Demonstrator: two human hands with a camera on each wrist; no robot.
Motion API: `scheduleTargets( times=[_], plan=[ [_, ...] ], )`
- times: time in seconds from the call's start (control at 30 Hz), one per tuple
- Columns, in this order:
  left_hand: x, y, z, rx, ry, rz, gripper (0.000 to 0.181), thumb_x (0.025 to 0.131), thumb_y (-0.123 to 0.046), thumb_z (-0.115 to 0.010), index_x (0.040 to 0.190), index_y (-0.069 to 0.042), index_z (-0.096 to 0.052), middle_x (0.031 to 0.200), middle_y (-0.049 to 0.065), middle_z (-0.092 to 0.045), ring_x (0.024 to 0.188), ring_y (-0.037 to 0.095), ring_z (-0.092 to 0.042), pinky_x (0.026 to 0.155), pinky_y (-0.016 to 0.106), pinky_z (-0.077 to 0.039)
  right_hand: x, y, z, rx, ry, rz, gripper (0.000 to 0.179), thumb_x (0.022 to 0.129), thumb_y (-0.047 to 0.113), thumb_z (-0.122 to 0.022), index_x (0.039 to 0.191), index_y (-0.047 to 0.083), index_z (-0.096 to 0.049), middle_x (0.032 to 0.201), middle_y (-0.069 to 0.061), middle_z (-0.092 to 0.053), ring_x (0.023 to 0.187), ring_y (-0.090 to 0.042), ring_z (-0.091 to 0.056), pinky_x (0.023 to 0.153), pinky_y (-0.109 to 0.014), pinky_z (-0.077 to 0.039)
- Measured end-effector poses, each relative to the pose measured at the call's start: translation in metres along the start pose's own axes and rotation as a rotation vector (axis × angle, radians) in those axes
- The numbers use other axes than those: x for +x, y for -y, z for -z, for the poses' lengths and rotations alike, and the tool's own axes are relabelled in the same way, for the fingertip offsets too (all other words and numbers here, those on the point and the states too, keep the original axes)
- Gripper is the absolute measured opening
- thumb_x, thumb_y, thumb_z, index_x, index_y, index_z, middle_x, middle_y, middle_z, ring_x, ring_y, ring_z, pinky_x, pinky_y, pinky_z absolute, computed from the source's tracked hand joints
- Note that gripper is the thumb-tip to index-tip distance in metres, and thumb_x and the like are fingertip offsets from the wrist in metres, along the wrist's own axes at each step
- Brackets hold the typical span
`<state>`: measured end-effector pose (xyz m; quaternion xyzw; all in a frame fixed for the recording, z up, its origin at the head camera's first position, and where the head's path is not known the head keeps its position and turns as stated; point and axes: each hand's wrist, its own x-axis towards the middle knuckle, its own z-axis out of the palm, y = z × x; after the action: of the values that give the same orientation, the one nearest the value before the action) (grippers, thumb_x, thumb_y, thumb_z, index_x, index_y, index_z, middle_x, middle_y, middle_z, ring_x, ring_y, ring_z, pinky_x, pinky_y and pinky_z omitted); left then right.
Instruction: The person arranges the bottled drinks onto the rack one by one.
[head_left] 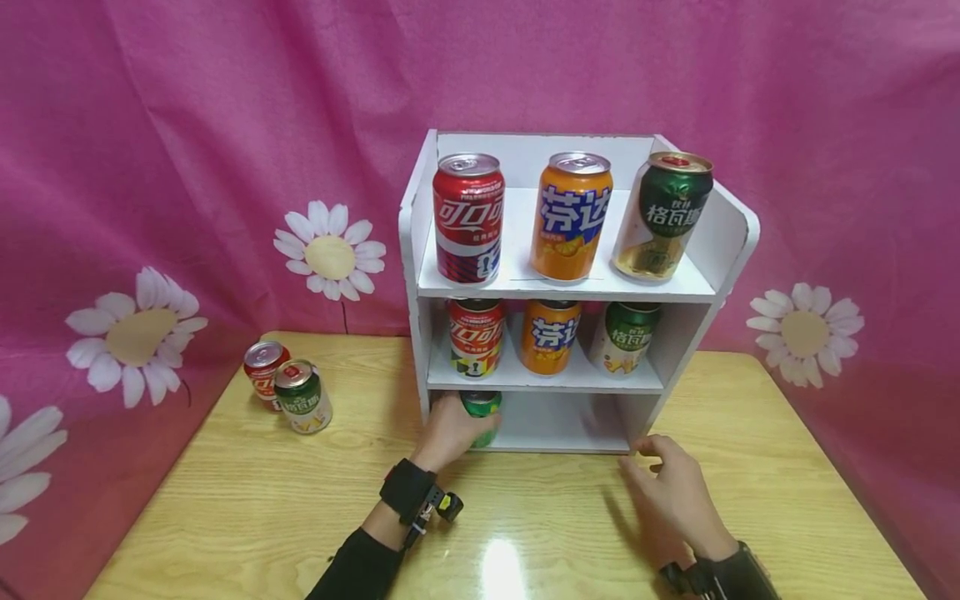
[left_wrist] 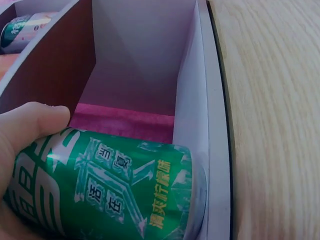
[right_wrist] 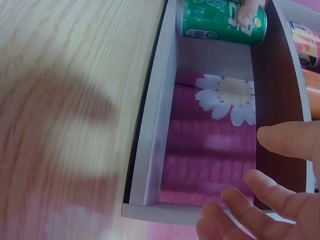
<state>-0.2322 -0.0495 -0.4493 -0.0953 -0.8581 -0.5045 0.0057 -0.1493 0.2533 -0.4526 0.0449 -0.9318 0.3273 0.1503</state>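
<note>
My left hand (head_left: 447, 433) grips a green lemon-flavoured soda can (left_wrist: 110, 185) at the left end of the bottom level of a white three-level shelf (head_left: 562, 287). The can stands upright, and in the left wrist view its base is right at the shelf's bottom board. The thumb lies along its upper part. My right hand (head_left: 672, 487) is by the shelf's lower right corner, fingers spread and holding nothing. In the right wrist view its fingers (right_wrist: 280, 195) stand before the vacant right part of the bottom level.
On the top level stand a red cola can (head_left: 469, 218), an orange soda can (head_left: 572, 215) and a green-and-gold can (head_left: 663, 215). Three similar cans fill the middle level. A red can (head_left: 264, 371) and a green-and-white can (head_left: 302, 398) stand at the table's left. Pink cloth (head_left: 225, 100) hangs behind.
</note>
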Motion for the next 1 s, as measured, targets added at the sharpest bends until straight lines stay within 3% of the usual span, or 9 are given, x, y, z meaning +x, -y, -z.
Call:
scheduleTargets(
  times=[0.17,0.57,0.73,1.0],
  plan=[
    [0.002,0.002,-0.001,-0.012,0.003,0.036,0.068,0.079,-0.031,-0.076,0.131,-0.002,-0.042,0.111,0.012,-0.058,0.099,0.026,-0.057,0.085,0.043,-0.047,0.000,-0.002,-0.001,0.001,-0.003,0.006,0.018,0.083,0.008,-0.070,0.097,-0.001,-0.063,0.101,-0.016,-0.063,0.096,-0.036,-0.060,0.072,-0.043,-0.053],
    [0.002,0.005,-0.009,-0.018,-0.034,0.012,0.075,0.077,-0.019,-0.079,0.135,-0.001,-0.036,0.118,0.016,-0.055,0.106,0.030,-0.055,0.089,0.045,-0.045,-0.001,-0.005,-0.001,-0.005,0.000,0.006,0.019,0.084,0.012,-0.071,0.098,0.000,-0.064,0.102,-0.016,-0.064,0.096,-0.035,-0.060,0.072,-0.043,-0.053],
    [0.002,0.007,-0.012,-0.006,-0.063,-0.007,0.078,0.076,-0.022,-0.080,0.137,-0.002,-0.035,0.119,0.014,-0.054,0.107,0.029,-0.054,0.090,0.044,-0.045,-0.002,-0.006,0.000,-0.009,-0.001,0.012,0.020,0.085,0.012,-0.071,0.099,0.000,-0.064,0.103,-0.016,-0.064,0.097,-0.035,-0.060,0.072,-0.041,-0.053],
    [0.004,0.008,-0.010,-0.046,-0.038,-0.011,0.073,0.079,-0.021,-0.078,0.136,-0.003,-0.036,0.118,0.014,-0.055,0.106,0.029,-0.055,0.088,0.045,-0.046,0.001,-0.006,-0.002,-0.011,0.000,0.019,0.020,0.084,0.012,-0.071,0.098,-0.001,-0.064,0.101,-0.016,-0.064,0.095,-0.035,-0.060,0.072,-0.043,-0.053]
  ],
)
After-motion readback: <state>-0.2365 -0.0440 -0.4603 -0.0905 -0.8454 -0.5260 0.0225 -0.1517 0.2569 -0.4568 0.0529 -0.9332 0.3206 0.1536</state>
